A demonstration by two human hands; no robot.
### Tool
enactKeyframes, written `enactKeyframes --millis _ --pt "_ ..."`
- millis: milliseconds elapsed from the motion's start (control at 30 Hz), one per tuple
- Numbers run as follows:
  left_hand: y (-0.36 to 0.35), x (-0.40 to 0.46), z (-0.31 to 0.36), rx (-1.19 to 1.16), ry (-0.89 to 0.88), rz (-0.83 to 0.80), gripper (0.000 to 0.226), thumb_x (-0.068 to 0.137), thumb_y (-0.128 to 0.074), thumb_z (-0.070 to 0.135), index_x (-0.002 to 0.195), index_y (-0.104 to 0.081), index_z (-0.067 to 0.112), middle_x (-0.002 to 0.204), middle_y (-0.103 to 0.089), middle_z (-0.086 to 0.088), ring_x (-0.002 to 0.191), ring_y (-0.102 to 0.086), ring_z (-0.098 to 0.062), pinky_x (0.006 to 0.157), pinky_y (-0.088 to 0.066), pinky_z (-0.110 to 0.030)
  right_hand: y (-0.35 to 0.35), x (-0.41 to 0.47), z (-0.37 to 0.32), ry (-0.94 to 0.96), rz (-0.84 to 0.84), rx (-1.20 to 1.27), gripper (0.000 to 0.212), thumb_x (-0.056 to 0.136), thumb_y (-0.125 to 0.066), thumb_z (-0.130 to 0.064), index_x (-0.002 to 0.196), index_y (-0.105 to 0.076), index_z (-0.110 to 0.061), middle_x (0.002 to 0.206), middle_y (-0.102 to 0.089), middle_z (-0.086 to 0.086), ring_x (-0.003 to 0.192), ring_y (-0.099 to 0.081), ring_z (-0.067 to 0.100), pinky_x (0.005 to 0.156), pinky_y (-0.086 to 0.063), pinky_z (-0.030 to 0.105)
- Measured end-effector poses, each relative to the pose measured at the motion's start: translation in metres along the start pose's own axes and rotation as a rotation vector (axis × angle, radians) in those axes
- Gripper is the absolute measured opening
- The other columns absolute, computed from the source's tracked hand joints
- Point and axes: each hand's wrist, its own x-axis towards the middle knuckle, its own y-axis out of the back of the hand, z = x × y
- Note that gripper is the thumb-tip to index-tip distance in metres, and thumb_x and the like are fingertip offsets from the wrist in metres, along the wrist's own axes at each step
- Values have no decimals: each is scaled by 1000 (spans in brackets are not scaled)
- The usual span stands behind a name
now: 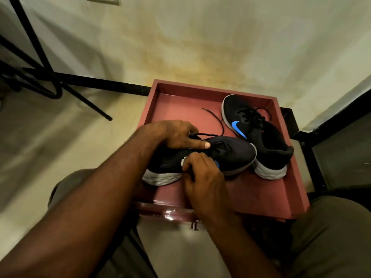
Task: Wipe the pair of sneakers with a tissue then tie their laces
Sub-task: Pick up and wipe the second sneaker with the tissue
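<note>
Two black sneakers sat in a red open box (pixel 297 155) — drawer-like, with a handle on the near face. The near sneaker (pixel 234 155) lay across the box's near-left part, toe pointing right, grey sole toward the person. The far sneaker (pixel 261 135) lay in the far-right part, toe pointing away, heel near, blue logo showing, just beside the near one's toe.

The left hand (pixel 176 135) rested on top of the near sneaker, index finger stretched along the tongue, the other fingers closed around a lace strand. The loose lace (pixel 217 122) trailed from that hand out over the box floor toward the far side. The right hand (pixel 202 173) was curled tight against the shoe's near side at the eyelets, pinching something — probably the other lace end, though I couldn't tell for sure.

No tissue visible anywhere, so wiping looked finished or at least set aside; can't confirm from the shoes' surface. Step in hand seemed to be tying the near sneaker, no knot formed yet. The far sneaker's laces looked bunched and looped — whether tied or just tangled, unclear. Left to do: finish this bow, maybe the other shoe.
</note>
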Motion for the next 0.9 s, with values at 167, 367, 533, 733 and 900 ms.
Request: enactKeyframes --millis 167,367,533,733,900 --pt "-1 5 0 20 -5 -5 56 85 -57 78 76 -57 23 76 -61 2 71 -57 -19 67 -43 -33 36 8 58 -271 125 -183 22 78 -70 -4 83 -56 -19 84 -60 0 80 -59 26 68 -48 42" --pt "0 3 -1 22 16 -38 64 84 -55 81 108 -68 22 106 -71 2 97 -66 -19 91 -54 -39 0 -4 0 -46 58 -25 9 85 -58 -11 84 -56 -20 85 -59 -2 79 -57 21 69 -50 41" --pt "1 1 -3 5 27 -25 55 85 -54 82 93 -61 27 95 -65 6 90 -63 -18 84 -52 -38 -2 -1 13 38 34 -71 27 83 -70 -2 82 -52 -22 82 -55 -3 76 -55 21 66 -49 39" --pt "2 0 3 -6 32 -36 48 86 -55 79 77 -51 32 82 -56 13 77 -55 -9 74 -42 -32 25 9 53 -246 167 -160 35 75 -76 -1 80 -52 -27 80 -54 -9 74 -55 17 59 -47 35" --pt "1 1 -2 23 22 -46 53 84 -55 82 88 -58 29 96 -65 6 89 -63 -16 83 -52 -36 -9 -5 -1 79 32 -71 12 82 -58 -12 81 -54 -23 81 -55 -6 75 -55 17 66 -43 32"
